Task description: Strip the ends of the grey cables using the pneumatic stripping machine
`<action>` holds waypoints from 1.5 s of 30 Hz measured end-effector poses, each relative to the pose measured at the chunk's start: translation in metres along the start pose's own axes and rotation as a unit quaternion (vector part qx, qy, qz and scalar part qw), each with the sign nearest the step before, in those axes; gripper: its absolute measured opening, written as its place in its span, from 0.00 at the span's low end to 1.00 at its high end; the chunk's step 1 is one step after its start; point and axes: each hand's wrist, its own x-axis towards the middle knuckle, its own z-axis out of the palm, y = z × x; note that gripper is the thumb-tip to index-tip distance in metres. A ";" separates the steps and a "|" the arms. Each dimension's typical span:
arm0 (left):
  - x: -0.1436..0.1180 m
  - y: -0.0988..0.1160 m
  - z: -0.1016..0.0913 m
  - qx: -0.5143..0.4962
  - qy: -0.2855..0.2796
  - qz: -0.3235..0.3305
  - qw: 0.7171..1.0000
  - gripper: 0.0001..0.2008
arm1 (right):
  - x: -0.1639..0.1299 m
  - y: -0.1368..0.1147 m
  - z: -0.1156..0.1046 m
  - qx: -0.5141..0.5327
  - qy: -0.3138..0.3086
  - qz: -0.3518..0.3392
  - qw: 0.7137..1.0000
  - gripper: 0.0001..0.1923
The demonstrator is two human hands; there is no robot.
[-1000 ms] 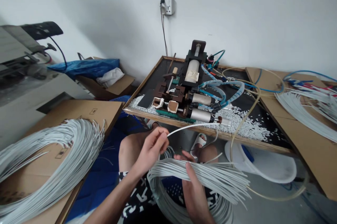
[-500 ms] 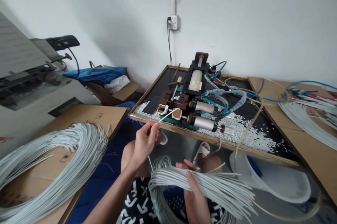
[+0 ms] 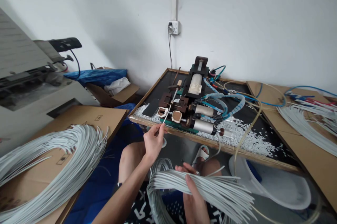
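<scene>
My left hand (image 3: 154, 142) pinches one thin white cable (image 3: 166, 115) close to its end. The cable tip points up between the two jaws at the front of a bench machine (image 3: 179, 103) with silver air cylinders. My right hand (image 3: 195, 193) is wrapped round a thick bundle of white cables (image 3: 172, 180) over my lap, thumb on top. The loose ends of that bundle fan out to the right. Where the held cable runs below my left hand is partly hidden.
Short white offcuts (image 3: 252, 136) lie over the black, wood-rimmed bench, beside a dark phone-like slab (image 3: 151, 108). A cable coil (image 3: 86, 146) rests on cardboard at left, another (image 3: 302, 122) at right. Air hoses loop behind. A white tub (image 3: 284, 185) stands below.
My left hand has moved slightly right; the cable tip has swung from lying across the jaw fronts to pointing up between them. My right hand still holds the bundle.
</scene>
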 end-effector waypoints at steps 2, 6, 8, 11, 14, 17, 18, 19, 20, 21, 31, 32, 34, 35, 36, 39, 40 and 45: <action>0.000 0.000 0.003 0.015 0.011 0.009 1.000 0.15 | 0.001 0.002 -0.002 0.000 -0.003 -0.003 1.000 0.23; 0.000 0.002 0.005 0.016 0.014 0.002 1.000 0.15 | 0.004 0.004 -0.006 0.009 -0.013 -0.001 1.000 0.22; 0.001 0.003 0.004 0.014 0.016 0.001 1.000 0.15 | 0.005 0.006 -0.008 0.015 -0.013 -0.001 1.000 0.23; 0.001 0.004 0.003 0.011 0.011 -0.001 1.000 0.16 | 0.007 0.007 -0.009 0.010 -0.017 -0.004 1.000 0.21; 0.001 0.004 0.003 0.009 0.004 -0.008 1.000 0.16 | 0.006 0.007 -0.011 -0.032 -0.028 -0.026 0.999 0.19; 0.003 0.004 0.002 0.013 -0.006 -0.006 1.000 0.16 | 0.006 0.006 -0.012 -0.106 -0.034 -0.089 0.990 0.21; 0.003 0.004 0.001 0.018 -0.012 -0.002 1.000 0.16 | 0.006 0.006 -0.012 -0.122 -0.034 -0.105 0.986 0.21; 0.003 0.004 0.001 0.022 -0.018 0.003 1.000 0.17 | 0.006 0.006 -0.012 -0.125 -0.032 -0.111 0.985 0.21; 0.003 0.005 0.000 0.026 -0.025 0.008 0.999 0.17 | 0.006 0.006 -0.012 -0.119 -0.029 -0.107 0.987 0.21; 0.003 0.005 -0.001 0.029 -0.032 0.011 0.999 0.17 | 0.006 0.006 -0.011 -0.106 -0.026 -0.095 0.990 0.21; 0.001 0.007 -0.015 0.007 -0.078 0.009 0.997 0.17 | -0.001 -0.006 0.004 0.024 0.017 0.014 0.999 0.23; 0.001 0.007 -0.016 0.009 -0.081 0.009 0.997 0.17 | -0.003 -0.008 0.006 0.023 0.020 0.011 0.999 0.23; -0.001 0.010 -0.017 0.012 -0.078 0.015 0.997 0.17 | -0.005 -0.011 0.011 0.014 0.025 0.004 1.000 0.23; -0.002 0.012 -0.019 0.013 -0.071 0.019 0.997 0.16 | -0.006 -0.012 0.012 0.007 0.024 0.002 1.000 0.22; -0.005 0.015 -0.020 0.014 -0.063 0.025 0.998 0.16 | -0.007 -0.012 0.013 -0.001 0.021 -0.001 1.000 0.21; -0.015 0.025 -0.025 0.030 -0.044 0.045 0.998 0.15 | -0.008 -0.012 0.015 -0.003 0.023 -0.009 1.000 0.20; -0.019 0.027 -0.027 0.041 -0.049 0.056 0.996 0.15 | -0.009 -0.013 0.017 -0.001 0.024 -0.010 1.000 0.19; -0.032 0.032 -0.031 0.164 -0.232 0.189 0.940 0.12 | -0.017 -0.023 0.025 -0.018 0.015 -0.027 0.999 0.16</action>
